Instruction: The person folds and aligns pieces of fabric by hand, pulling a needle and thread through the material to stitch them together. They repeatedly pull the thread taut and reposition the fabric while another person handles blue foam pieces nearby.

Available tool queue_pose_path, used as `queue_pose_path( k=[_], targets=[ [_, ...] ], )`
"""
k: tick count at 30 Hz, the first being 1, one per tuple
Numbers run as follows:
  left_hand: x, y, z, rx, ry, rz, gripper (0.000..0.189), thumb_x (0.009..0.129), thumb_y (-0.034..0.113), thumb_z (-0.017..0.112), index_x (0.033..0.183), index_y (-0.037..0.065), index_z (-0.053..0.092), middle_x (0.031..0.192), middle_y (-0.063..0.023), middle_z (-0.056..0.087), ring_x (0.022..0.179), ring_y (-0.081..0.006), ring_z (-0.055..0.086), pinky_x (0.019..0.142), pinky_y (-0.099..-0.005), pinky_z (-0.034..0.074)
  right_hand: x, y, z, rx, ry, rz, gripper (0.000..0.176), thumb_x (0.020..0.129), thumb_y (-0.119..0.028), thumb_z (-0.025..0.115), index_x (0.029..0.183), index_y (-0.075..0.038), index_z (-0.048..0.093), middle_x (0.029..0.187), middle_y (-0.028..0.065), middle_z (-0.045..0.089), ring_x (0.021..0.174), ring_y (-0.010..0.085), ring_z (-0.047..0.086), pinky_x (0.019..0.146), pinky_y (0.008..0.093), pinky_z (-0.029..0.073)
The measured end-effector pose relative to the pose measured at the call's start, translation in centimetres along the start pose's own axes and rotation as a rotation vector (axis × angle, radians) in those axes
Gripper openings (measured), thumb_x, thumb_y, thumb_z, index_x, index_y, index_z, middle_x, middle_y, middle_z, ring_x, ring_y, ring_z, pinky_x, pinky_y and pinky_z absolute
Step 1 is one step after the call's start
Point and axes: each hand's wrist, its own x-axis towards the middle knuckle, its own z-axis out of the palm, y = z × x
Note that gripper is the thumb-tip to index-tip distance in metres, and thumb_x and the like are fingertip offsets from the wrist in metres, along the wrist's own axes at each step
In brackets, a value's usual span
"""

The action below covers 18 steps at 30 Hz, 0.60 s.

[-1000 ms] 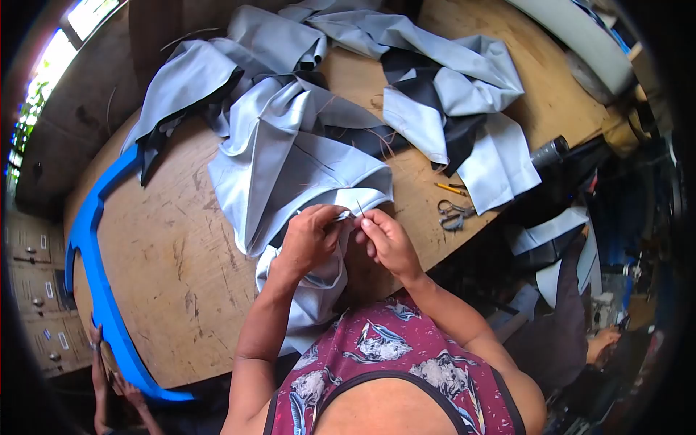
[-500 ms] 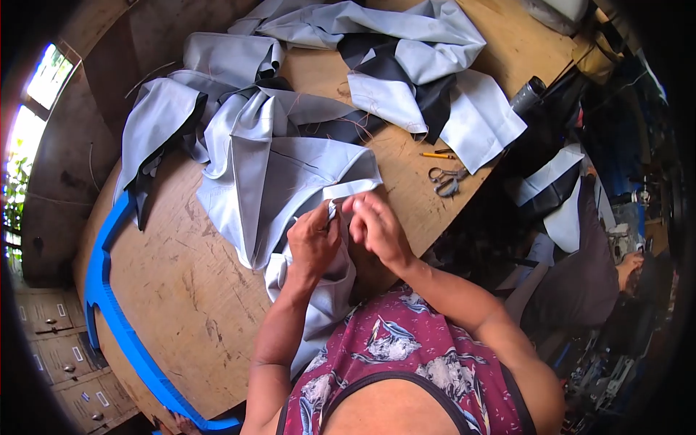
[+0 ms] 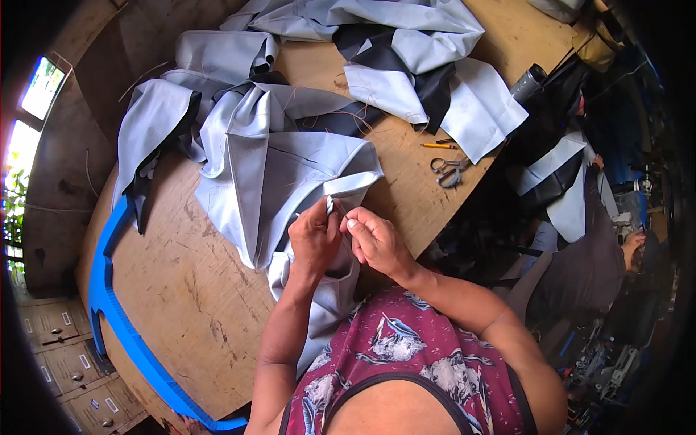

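A grey-white sheet material with a dark reverse side, sewn into panels (image 3: 290, 163), lies in folds on the wooden table and hangs toward my lap. My left hand (image 3: 316, 238) is closed on its edge, with a small white fold standing up between thumb and fingers. Just to the right, my right hand (image 3: 378, 241) is closed in a pinch close to that fold. A thin strand that looks like thread runs between its fingertips and the fold. The fingertips hide part of the strand.
Scissors (image 3: 448, 172) and a yellow pencil (image 3: 439, 146) lie at the table's right. A blue curved strip (image 3: 134, 341) runs along the left edge. More grey and black pieces (image 3: 406, 43) lie at the back. Another person (image 3: 580, 268) sits at the right, beyond the table edge.
My right hand has closed from loosely spread fingers into a pinch and dropped slightly. My left hand keeps its hold on the material. The other person's raised hand now shows beside the hanging cloth.
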Motion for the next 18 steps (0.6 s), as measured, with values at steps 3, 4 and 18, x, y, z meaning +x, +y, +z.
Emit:
queue_pose_path(
  k=[3, 4, 18],
  targets=[
    [0.05, 0.20, -0.16, -0.011, -0.014, -0.003, 0.013, 0.090, 0.012, 0.063, 0.100, 0.005, 0.068, 0.060, -0.0111, 0.056, 0.052, -0.0109, 0.046, 0.051, -0.0285, 0.042, 0.11, -0.24, -0.09, -0.012, -0.010, 0.001, 0.021, 0.101, -0.019, 0.044, 0.096, -0.002, 0.056, 0.059, -0.0014, 0.047, 0.047, 0.0051, 0.044, 0.045, 0.0230, 0.036],
    [0.06, 0.20, -0.18, -0.010, -0.013, -0.004, 0.013, 0.090, 0.012, 0.063, 0.100, 0.005, 0.068, 0.060, -0.0111, 0.056, 0.052, -0.0109, 0.046, 0.051, -0.0285, 0.042, 0.12, -0.29, -0.09, -0.012, -0.011, 0.002, 0.021, 0.101, -0.019, 0.044, 0.096, -0.002, 0.056, 0.059, -0.0014, 0.047, 0.047, 0.0051, 0.044, 0.045, 0.0230, 0.036],
    [0.31, -0.21, -0.67, 0.038, -0.022, 0.196, 0.014, 0.083, 0.010, 0.069, 0.095, 0.005, 0.066, 0.072, -0.0139, 0.062, 0.068, -0.0330, 0.062, 0.060, -0.0392, 0.048, 0.76, -0.46, -0.69, -0.126, -0.035, -0.066, 0.025, 0.101, -0.023, 0.048, 0.096, -0.001, 0.058, 0.068, 0.0063, 0.056, 0.063, 0.0129, 0.054, 0.061, 0.0307, 0.045]
  ],
)
